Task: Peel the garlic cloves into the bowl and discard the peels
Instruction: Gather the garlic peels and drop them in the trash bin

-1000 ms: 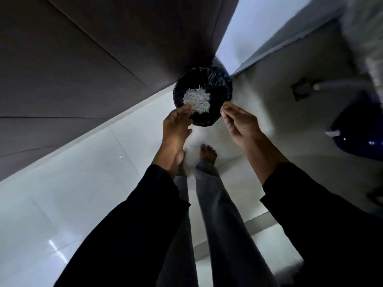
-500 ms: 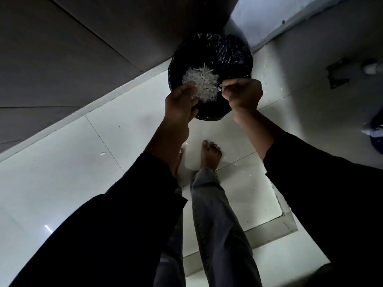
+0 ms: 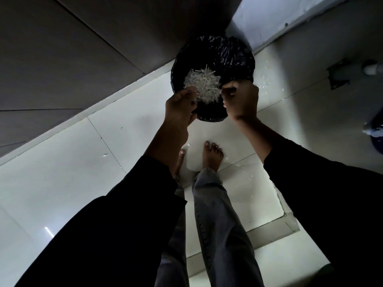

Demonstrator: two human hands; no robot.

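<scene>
You are at the discard end of the job. Both of your hands sit over the black-lined bin (image 3: 213, 65) in the upper middle of the frame, which stands on the pale tiled floor (image 3: 72, 162) against the dark cabinet front (image 3: 83, 48). A heap of pale peels (image 3: 202, 84) already lies inside the liner, so most of the waste looks to be where it belongs.

Your left hand (image 3: 180, 106) is at the bin's lower-left rim, fingers bunched over the edge of the heap; whether it is pinching peels or only brushing them off I cannot tell. Your right hand (image 3: 241, 100) is clenched at the lower-right rim, knuckles up, fingers curled in. It may be gripping the liner or a last few scraps, but the dim light hides what is inside it.

A few small pale flecks lie on the floor to the right of the bin and near your bare feet (image 3: 212, 156). They may be stray peel; they are too small to tell.

The bowl and the peeled cloves are not in view, so I cannot confirm the peeling is finished. Judging by the size of the heap, it probably is. What appears left: shake off anything clinging to your fingers and pick up any floor scraps.
</scene>
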